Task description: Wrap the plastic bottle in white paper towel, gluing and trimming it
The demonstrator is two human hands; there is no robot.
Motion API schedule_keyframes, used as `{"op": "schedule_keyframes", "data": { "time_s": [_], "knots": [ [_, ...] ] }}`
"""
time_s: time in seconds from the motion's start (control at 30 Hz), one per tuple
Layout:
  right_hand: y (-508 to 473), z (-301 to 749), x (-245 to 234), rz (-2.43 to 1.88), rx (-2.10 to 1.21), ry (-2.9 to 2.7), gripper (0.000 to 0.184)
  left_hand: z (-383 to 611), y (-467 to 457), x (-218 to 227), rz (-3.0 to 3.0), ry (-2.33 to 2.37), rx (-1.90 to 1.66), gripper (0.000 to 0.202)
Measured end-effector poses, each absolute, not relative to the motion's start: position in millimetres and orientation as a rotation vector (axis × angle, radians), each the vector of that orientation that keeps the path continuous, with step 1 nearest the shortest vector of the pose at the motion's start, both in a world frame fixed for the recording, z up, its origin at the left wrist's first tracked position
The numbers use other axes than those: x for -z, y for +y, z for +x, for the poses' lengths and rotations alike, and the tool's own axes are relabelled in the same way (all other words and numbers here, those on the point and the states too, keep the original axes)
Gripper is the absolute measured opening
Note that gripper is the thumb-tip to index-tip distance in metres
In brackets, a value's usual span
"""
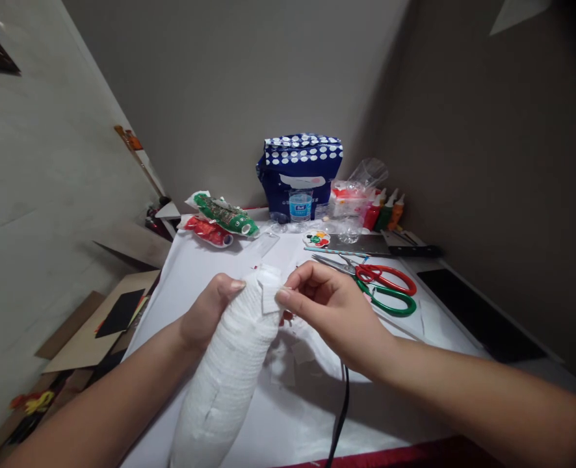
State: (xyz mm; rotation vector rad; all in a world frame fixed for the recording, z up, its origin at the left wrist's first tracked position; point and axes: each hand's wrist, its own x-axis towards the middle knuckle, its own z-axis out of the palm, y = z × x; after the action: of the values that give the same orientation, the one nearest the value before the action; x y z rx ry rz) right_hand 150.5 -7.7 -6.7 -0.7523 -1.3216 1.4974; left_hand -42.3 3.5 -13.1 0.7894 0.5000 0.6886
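A long bottle-shaped object wrapped in white tissue paper [229, 370] lies pointing away from me over the white table [415, 416]. My left hand [207, 312] grips it near its top, thumb pressed on the wrap. My right hand [327, 305] pinches a small white paper square [270, 296] against the top of the wrapped object. Loose white paper scraps [292, 357] lie under my right hand.
Red-handled scissors [385, 276] and green-handled scissors [388, 300] lie right of my hands. At the back stand a blue dotted bag [300, 166], a small water bottle [300, 207], paint bottles [385, 211], a paint palette [316, 239], a metal ruler [361, 246]. A black cable [339, 416] hangs near me.
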Motion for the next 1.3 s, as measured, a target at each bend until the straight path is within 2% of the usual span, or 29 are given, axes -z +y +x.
{"op": "schedule_keyframes", "data": {
  "time_s": [0.2,0.43,0.6,0.7,0.8,0.87,0.97,1.1,1.23,1.3],
  "knots": [
    [-9.0,148.9,9.2,-0.778,-1.429,-1.309,0.018,-37.6,-0.4,11.8,0.869,0.654,-0.768,0.036],
    [-10.1,148.6,20.3,-0.735,-1.402,-1.283,0.017,-28.3,-2.1,9.3,0.960,0.692,-0.842,0.015],
    [-8.5,149.1,23.2,-0.749,-1.423,-1.281,0.018,-22.0,0.4,13.9,0.975,0.701,-0.756,0.031],
    [4.4,161.1,11.8,-0.752,-1.395,-1.308,0.019,-22.5,1.0,13.4,0.963,0.689,-0.701,0.032],
    [27.7,183.9,3.0,-0.819,-1.256,-1.533,0.017,-27.7,2.4,13.5,0.913,0.683,-0.687,0.037],
    [41.9,198.9,6.8,-1.012,-1.161,-1.852,0.017,-33.1,5.0,15.5,0.855,0.707,-0.658,0.041],
    [51.0,212.6,24.9,-1.134,-1.099,-2.094,0.005,-40.6,10.9,20.5,0.798,0.718,-0.643,0.044],
    [45.6,219.9,41.4,-1.226,-0.785,-2.180,0.019,-44.3,16.4,25.4,0.783,0.691,-0.650,0.046],
    [40.6,239.0,32.4,-1.311,-0.544,-2.155,0.012,-43.9,16.0,25.9,0.768,0.653,-0.617,0.046],
    [39.4,258.6,26.2,-1.369,-0.465,-2.105,0.019,-44.6,15.1,25.7,0.761,0.638,-0.594,0.048]
  ]
}}
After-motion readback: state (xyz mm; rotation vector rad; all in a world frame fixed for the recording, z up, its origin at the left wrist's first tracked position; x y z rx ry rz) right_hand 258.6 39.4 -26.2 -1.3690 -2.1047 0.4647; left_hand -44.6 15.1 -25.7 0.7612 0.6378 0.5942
